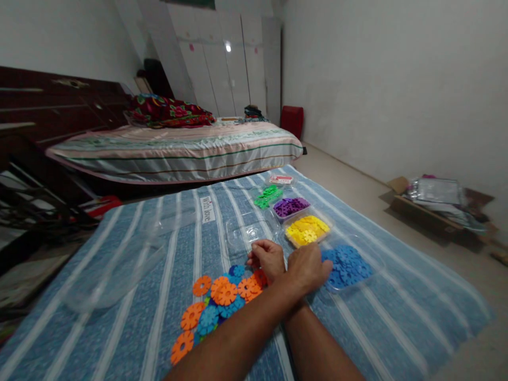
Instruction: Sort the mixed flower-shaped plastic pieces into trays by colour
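My forearms cross, the left one on top. My left hand (pixel 308 266) is at the left edge of the clear tub of blue snowflake discs (pixel 349 265), its thumb over the rim. Its other fingers are bent down and mostly hidden. My right hand (pixel 269 258) hovers just above the loose pile, with fingers curled together; what they hold, if anything, does not show. The pile mixes orange notched discs (pixel 226 292) with blue discs (pixel 208 320) and a little green, partly covered by my left forearm. Beyond my right hand stands a clear plastic tub (pixel 251 233).
Tubs of yellow discs (pixel 307 230), purple discs (pixel 291 206) and green discs (pixel 268 196) line the right side. Clear lids (pixel 115 280) lie at left on the striped cloth (pixel 159 338). An open cardboard box (pixel 428 209) sits on the floor, and a bed (pixel 178 153) stands behind.
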A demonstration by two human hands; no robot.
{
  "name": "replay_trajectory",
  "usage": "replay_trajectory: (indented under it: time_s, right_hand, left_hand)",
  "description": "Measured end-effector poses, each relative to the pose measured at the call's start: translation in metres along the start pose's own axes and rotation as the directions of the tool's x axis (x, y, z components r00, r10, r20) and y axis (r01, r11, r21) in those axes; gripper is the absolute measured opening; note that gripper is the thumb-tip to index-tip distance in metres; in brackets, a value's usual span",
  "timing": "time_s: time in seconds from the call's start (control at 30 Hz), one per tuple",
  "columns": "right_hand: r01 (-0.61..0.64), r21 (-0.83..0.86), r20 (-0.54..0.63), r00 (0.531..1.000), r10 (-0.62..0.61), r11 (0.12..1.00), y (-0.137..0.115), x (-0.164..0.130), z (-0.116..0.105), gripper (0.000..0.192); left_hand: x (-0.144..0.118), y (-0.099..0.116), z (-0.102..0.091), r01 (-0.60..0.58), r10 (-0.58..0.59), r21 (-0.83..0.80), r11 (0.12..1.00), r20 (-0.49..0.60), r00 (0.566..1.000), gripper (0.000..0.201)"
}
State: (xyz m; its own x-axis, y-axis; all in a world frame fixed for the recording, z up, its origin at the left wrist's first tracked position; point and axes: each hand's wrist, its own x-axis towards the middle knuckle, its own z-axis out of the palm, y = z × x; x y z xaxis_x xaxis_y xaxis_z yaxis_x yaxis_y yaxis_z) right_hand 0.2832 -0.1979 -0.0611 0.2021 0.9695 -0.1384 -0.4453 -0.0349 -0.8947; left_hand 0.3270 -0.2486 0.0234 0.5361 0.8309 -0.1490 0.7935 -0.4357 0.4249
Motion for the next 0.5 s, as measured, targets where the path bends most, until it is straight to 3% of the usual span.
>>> replay_trajectory:
  time_s: [0.17, 0.33, 0.5]
  right_hand:
    - [-0.022, 0.042, 0.026, 0.999, 0.021, 0.999, -0.007, -0.004, 0.0, 0.033]
    - [-0.001, 0.052, 0.027, 1.0, 0.0, 0.999, -0.004, -0.004, -0.001, 0.029]
    - [-0.008, 0.067, 0.041, 0.999, 0.005, 0.998, 0.001, -0.001, -0.003, 0.028]
  left_hand:
    - [0.009, 0.004, 0.01, 0.108, -0.112, -0.083, 0.991, -0.038, 0.993, 0.047]
    - [0.008, 0.004, 0.02, 0.195, -0.209, -0.227, 0.954, -0.041, 0.977, 0.047]
    - [0.008, -0.005, 0.026, 0.175, -0.235, -0.401, 0.899, -0.106, 0.966, 0.041]
